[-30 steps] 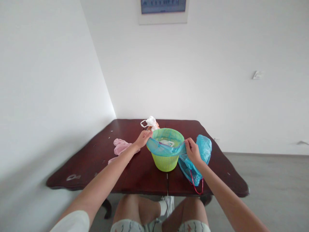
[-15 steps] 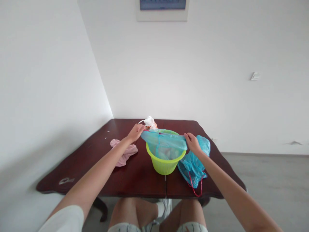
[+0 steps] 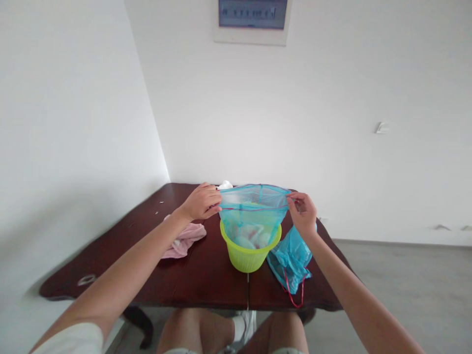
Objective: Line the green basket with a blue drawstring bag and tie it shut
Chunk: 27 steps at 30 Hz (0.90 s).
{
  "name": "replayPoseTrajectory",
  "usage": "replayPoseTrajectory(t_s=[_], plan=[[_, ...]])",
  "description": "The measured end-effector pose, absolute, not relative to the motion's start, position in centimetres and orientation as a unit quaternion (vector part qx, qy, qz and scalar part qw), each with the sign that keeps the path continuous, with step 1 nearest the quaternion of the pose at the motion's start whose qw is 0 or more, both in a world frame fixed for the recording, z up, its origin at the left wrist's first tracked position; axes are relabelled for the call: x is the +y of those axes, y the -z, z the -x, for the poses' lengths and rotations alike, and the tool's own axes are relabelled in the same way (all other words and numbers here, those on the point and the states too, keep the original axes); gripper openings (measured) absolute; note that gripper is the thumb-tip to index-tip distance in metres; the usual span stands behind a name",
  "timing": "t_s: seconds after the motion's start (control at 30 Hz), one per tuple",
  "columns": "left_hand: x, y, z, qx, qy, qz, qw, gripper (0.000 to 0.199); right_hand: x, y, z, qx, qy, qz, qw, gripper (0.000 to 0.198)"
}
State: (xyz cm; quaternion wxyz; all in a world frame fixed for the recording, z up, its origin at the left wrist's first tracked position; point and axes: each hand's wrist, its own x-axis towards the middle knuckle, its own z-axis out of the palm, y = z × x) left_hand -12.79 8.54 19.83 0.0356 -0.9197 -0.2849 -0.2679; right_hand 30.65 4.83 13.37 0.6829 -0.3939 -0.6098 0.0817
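Between my hands a thin, see-through blue plastic bag [image 3: 254, 216] is stretched, its mouth spread wide and edged with a red drawstring. Its lower part hangs inside a lime-green basket [image 3: 248, 262], and pale, blurred contents show through the film. My left hand [image 3: 203, 200] pinches the left side of the bag's mouth. On the opposite side, my right hand [image 3: 303, 211] grips the edge between thumb and fingertips. Close under my right forearm lies a second blue bag [image 3: 293, 255] with red drawstrings, crumpled beside the basket.
A crumpled pink cloth [image 3: 184, 240] lies left of the basket on the dark wooden table [image 3: 206, 290]. Something white [image 3: 225, 185] shows behind the bag, mostly hidden. White walls stand at the back and left.
Both hands have risen, lifting the bag's rim above the basket and opening its mouth wider. The white thing behind is now more covered. My view has tilted slightly upward.
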Motion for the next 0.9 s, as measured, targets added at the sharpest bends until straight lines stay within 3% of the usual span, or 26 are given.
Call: replayPoseTrajectory(t_s=[0.13,0.2,0.3,0.43,0.6,0.67,0.8,0.9], plan=[[6.6,-18.7,13.8,-0.343,0.309,0.886,0.040,0.039,-0.1,-12.1,-30.3,-0.603,-0.042,0.396,0.692,0.021],[7.0,-18.1,13.4,-0.396,0.374,0.839,-0.009,0.033,-2.1,-11.5,-30.0,-0.598,-0.088,0.402,0.688,0.033],[8.3,-17.1,12.4,-0.450,0.380,0.796,-0.139,0.047,-3.9,-10.3,-29.8,-0.574,-0.181,0.432,0.672,0.049],[8.4,-16.6,12.1,-0.453,0.352,0.791,-0.212,0.035,-4.9,-8.2,-31.1,-0.575,-0.211,0.481,0.627,0.048],[5.5,-17.3,14.8,-0.429,0.335,0.772,-0.327,0.045,-5.9,-6.2,-34.0,-0.556,-0.214,0.548,0.587,0.058],[4.5,-17.5,16.2,-0.437,0.319,0.760,-0.361,0.047,-6.6,-6.2,-34.9,-0.558,-0.216,0.564,0.568,0.054],[2.8,-17.1,17.6,-0.460,0.311,0.742,-0.376,0.044,-7.8,-7.5,-35.1,-0.605,-0.220,0.549,0.534,0.027],[1.8,-16.8,17.1,-0.480,0.353,0.730,-0.337,0.040,-8.5,-9.0,-33.5,-0.598,-0.248,0.517,0.561,0.027]])
